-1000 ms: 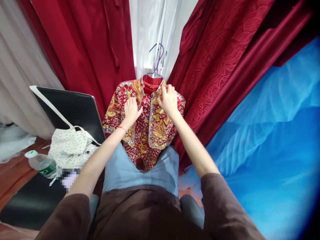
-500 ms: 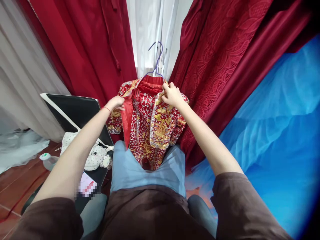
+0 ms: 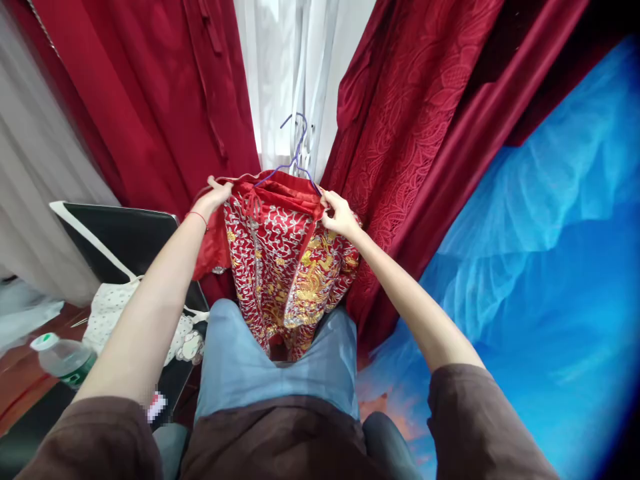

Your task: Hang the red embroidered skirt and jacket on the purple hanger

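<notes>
A red garment (image 3: 280, 233) with gold and silver embroidery hangs in front of my knees, its lower part between my legs. A purple hanger (image 3: 299, 150) sticks up out of its neckline, the hook free in the air. My left hand (image 3: 219, 193) pinches the garment's upper left edge, where the plain red lining shows folded outward. At the upper right, by the hanger's shoulder, my right hand (image 3: 336, 212) grips the other front edge with thumb and fingers. The front panels are parted, and a red tie lies near the collar.
Left of me a black chair (image 3: 120, 233) bears a dotted white bag (image 3: 107, 310); a clear bottle (image 3: 65, 360) with a white cap is beside it. Dark red curtains (image 3: 165, 93) flank a white one. Blue tulle (image 3: 510, 267) spreads on the right.
My left hand has moved up and outward, pulling the left front panel open so more red lining shows. The hanger and my right hand sit lower in view.
</notes>
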`<state>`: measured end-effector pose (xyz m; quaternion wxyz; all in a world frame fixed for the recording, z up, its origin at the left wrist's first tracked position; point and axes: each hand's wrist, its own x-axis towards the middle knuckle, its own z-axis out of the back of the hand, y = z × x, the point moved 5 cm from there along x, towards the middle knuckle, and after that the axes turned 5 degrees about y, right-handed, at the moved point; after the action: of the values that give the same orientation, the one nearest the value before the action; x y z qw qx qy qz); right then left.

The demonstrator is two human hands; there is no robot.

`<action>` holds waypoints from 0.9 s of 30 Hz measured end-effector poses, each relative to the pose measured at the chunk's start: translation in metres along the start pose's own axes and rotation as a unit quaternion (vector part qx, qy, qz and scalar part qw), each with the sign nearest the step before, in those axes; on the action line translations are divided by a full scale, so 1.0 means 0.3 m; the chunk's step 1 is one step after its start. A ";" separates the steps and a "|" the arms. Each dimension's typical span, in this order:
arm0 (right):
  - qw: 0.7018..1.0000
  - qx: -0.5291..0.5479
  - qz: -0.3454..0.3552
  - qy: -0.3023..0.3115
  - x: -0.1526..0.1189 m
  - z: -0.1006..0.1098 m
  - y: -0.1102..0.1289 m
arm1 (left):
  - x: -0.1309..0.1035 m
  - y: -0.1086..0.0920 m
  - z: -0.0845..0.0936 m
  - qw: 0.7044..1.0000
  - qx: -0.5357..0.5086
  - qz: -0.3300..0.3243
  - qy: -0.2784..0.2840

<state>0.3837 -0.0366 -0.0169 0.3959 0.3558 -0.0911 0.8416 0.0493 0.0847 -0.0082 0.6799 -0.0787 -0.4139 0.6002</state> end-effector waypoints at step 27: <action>0.850 -0.343 -0.372 0.144 -0.231 0.276 -0.024 | -0.148 -0.098 0.243 0.975 0.149 -0.141 0.081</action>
<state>0.4626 -0.1096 -0.0038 0.7850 0.0793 -0.1767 0.5884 0.0262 0.0093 0.0357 0.7928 0.0346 -0.2703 0.5452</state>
